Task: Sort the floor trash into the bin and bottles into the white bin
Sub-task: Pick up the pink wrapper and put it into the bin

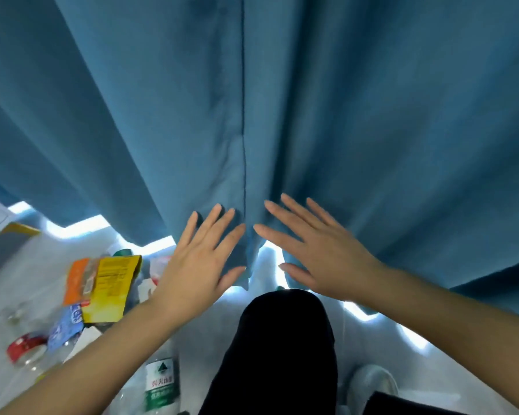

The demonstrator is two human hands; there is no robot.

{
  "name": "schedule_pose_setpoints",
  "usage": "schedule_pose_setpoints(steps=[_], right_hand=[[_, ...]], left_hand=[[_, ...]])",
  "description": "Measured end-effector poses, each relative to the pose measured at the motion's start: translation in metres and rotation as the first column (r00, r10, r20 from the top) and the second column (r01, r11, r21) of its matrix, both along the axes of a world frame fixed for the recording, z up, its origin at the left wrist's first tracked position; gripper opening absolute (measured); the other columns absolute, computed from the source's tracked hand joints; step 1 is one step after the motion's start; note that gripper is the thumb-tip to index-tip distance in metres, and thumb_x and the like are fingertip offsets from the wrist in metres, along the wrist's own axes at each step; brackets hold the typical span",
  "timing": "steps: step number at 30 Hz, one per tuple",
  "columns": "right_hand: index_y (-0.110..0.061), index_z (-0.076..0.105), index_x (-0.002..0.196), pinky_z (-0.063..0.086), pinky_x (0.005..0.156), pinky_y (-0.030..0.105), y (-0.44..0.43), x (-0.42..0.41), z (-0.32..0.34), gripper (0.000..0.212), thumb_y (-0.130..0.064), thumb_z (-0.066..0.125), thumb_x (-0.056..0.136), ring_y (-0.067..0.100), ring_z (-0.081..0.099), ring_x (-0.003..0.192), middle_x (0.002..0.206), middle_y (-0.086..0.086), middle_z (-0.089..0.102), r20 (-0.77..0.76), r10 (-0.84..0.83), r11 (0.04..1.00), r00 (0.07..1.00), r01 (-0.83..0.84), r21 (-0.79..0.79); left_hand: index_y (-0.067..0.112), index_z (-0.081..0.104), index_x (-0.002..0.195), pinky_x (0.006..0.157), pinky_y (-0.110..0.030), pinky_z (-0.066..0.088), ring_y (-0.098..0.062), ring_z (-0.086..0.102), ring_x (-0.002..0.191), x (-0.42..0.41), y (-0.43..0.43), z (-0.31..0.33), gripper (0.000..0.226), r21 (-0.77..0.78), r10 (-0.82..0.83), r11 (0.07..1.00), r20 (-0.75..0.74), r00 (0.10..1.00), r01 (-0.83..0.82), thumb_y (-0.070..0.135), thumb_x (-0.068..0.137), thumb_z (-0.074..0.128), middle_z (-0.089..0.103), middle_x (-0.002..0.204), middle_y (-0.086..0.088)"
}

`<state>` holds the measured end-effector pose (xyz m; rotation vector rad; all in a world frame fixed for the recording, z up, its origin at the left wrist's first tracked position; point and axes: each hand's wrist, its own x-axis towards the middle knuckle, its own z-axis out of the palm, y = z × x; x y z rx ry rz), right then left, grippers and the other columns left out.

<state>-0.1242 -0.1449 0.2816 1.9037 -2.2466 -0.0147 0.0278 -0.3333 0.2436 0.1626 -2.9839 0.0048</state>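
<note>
My left hand [198, 259] and my right hand [315, 253] are both held out flat in front of a blue curtain [252, 115], fingers spread, holding nothing. Trash lies on the pale floor at the lower left: a yellow snack wrapper [111, 289], an orange wrapper [77, 280], a blue wrapper [65, 324], and a clear bottle with a red label [24, 348]. A clear bottle with a green label [159, 384] lies under my left forearm. A green bottle cap [123, 252] shows behind the wrappers. No bin is in view.
My knee in dark trousers [282, 348] fills the bottom centre, with a white shoe [372, 384] to its right. The curtain hangs to the floor across the whole back. A grey and white piece of furniture [0, 235] stands at the far left.
</note>
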Motion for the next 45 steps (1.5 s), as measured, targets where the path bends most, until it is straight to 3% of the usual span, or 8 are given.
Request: schedule_pose_setpoints(steps=[8, 14, 17, 19, 22, 24, 38, 45], right_hand=[[-0.026, 0.038, 0.144, 0.037, 0.107, 0.043, -0.067, 0.02, -0.033, 0.061, -0.043, 0.044, 0.086, 0.03, 0.037, 0.139, 0.152, 0.009, 0.037, 0.133, 0.217, 0.97, 0.967, -0.229, 0.083], [-0.024, 0.047, 0.14, 0.043, 0.101, 0.035, -0.125, 0.047, -0.092, 0.064, -0.035, 0.064, 0.079, 0.029, 0.047, 0.13, 0.141, 0.008, 0.05, 0.279, 0.413, 0.878, 0.867, -0.461, 0.13], [-0.021, 0.044, 0.142, 0.036, 0.108, 0.039, -0.154, 0.061, -0.126, 0.06, -0.027, 0.061, 0.085, 0.03, 0.037, 0.136, 0.144, 0.011, 0.044, 0.375, 0.407, 0.847, 0.833, -0.498, 0.187], [-0.022, 0.035, 0.147, 0.025, 0.114, 0.04, -0.168, 0.068, -0.148, 0.061, -0.025, 0.057, 0.09, 0.028, 0.023, 0.143, 0.153, 0.009, 0.031, 0.409, 0.363, 0.837, 0.837, -0.486, 0.252], [-0.023, 0.026, 0.15, 0.015, 0.117, 0.037, -0.184, 0.071, -0.183, 0.063, -0.026, 0.053, 0.094, 0.027, 0.013, 0.146, 0.158, 0.008, 0.02, 0.371, 0.31, 0.822, 0.875, -0.443, 0.358], [-0.023, 0.026, 0.15, 0.016, 0.117, 0.04, -0.193, 0.07, -0.204, 0.064, -0.026, 0.054, 0.092, 0.031, 0.015, 0.145, 0.158, 0.01, 0.02, 0.352, 0.278, 0.826, 0.894, -0.409, 0.387], [-0.029, 0.019, 0.15, 0.002, 0.114, 0.06, -0.207, 0.044, -0.303, 0.069, -0.022, 0.054, 0.09, 0.031, -0.001, 0.148, 0.16, 0.007, 0.008, 0.175, 0.046, 0.743, 0.984, -0.151, 0.652], [-0.033, 0.013, 0.149, 0.028, 0.108, 0.055, -0.218, 0.051, -0.325, 0.078, -0.019, 0.058, 0.087, 0.038, 0.01, 0.146, 0.161, 0.005, 0.001, 0.235, -0.023, 0.67, 0.972, -0.159, 0.725]], left_hand=[[0.014, 0.052, 0.135, 0.111, -0.051, 0.023, -0.029, 0.033, 0.141, 0.062, -0.021, -0.07, 0.062, 0.09, 0.183, 0.977, 0.121, 0.976, -0.194, 0.051, 0.087, 0.043, 0.044, 0.147, -0.012], [0.012, 0.062, 0.125, 0.106, -0.052, 0.024, -0.034, 0.049, 0.129, 0.106, -0.035, -0.147, 0.062, 0.097, 0.374, 0.901, 0.315, 0.872, -0.422, 0.05, 0.082, 0.039, 0.057, 0.134, -0.015], [0.013, 0.065, 0.117, 0.105, -0.056, 0.033, -0.035, 0.054, 0.124, 0.116, -0.046, -0.176, 0.052, 0.056, 0.414, 0.883, 0.376, 0.829, -0.466, 0.047, 0.077, 0.062, 0.062, 0.126, -0.015], [0.014, 0.063, 0.121, 0.108, -0.056, 0.033, -0.034, 0.048, 0.13, 0.118, -0.053, -0.188, 0.058, 0.04, 0.443, 0.858, 0.445, 0.778, -0.512, 0.047, 0.074, 0.073, 0.06, 0.13, -0.014], [0.018, 0.033, 0.146, 0.117, -0.049, 0.001, -0.028, 0.01, 0.148, 0.117, -0.065, -0.205, 0.061, 0.013, 0.487, 0.828, 0.478, 0.731, -0.561, 0.049, 0.095, 0.044, 0.026, 0.156, -0.009], [0.02, 0.02, 0.15, 0.117, -0.048, -0.007, -0.026, -0.002, 0.149, 0.111, -0.075, -0.217, 0.062, -0.002, 0.498, 0.821, 0.493, 0.714, -0.571, 0.05, 0.098, 0.034, 0.012, 0.16, -0.006], [0.019, 0.004, 0.152, 0.117, -0.055, -0.004, -0.031, -0.007, 0.147, 0.061, -0.12, -0.285, 0.073, -0.009, 0.515, 0.794, 0.54, 0.666, -0.607, 0.056, 0.095, 0.033, 0.003, 0.16, -0.01], [0.023, 0.02, 0.149, 0.114, -0.062, -0.008, -0.032, -0.007, 0.147, 0.073, -0.127, -0.3, 0.064, -0.072, 0.508, 0.81, 0.582, 0.635, -0.582, 0.055, 0.094, 0.03, 0.009, 0.159, -0.009]])
